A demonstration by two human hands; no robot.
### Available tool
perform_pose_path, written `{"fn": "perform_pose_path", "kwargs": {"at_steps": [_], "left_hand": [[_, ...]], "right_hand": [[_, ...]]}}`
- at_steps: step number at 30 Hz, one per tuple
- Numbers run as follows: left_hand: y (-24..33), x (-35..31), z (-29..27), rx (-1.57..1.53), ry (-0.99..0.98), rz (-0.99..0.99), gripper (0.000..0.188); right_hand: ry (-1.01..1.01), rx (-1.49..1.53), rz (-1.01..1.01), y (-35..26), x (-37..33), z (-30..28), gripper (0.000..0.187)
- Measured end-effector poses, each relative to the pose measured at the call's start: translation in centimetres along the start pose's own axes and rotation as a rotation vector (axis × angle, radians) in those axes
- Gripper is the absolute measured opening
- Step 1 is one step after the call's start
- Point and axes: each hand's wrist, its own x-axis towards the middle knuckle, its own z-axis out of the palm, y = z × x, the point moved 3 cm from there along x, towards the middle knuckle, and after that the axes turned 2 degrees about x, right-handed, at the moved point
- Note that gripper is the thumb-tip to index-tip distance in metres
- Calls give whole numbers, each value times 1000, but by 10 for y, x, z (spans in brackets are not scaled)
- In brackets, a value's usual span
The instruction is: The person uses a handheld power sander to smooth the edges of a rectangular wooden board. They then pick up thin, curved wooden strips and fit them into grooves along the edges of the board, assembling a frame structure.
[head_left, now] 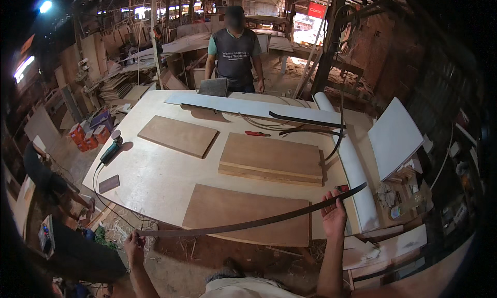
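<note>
A dark strip (pixel 274 219) is pinched at one end by the left hand (pixel 135 248), supported near the other by the half-open right hand (pixel 334 216).

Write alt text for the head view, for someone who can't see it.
The left hand and right hand hold a long dark strip near its ends, across the near side of a table. Brown boards, a corded power tool and a white roll rest on the table, and a co-worker stands beyond it.
</note>
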Motion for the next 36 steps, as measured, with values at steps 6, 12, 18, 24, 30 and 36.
{"fn": "perform_pose_path", "kwargs": {"at_steps": [6,12,18,24,30,36], "left_hand": [[14,19,-10,175,170,40,23],[19,66,20,289,127,64,24],[8,131,43,387,-106,87,26],[-5,150,88,400,-299,18,29],[-16,194,76,375,-195,27,24],[-34,226,30,172,36,39,26]], "right_hand": [[17,-232,-92,-8,-41,7,38],[58,-355,-230,-3,-36,4,36],[220,-494,-321,0,-35,7,37],[351,-563,-382,2,-45,35,37],[368,-591,-385,10,-45,52,42],[217,-26,-445,-7,-5,37,47]]}}
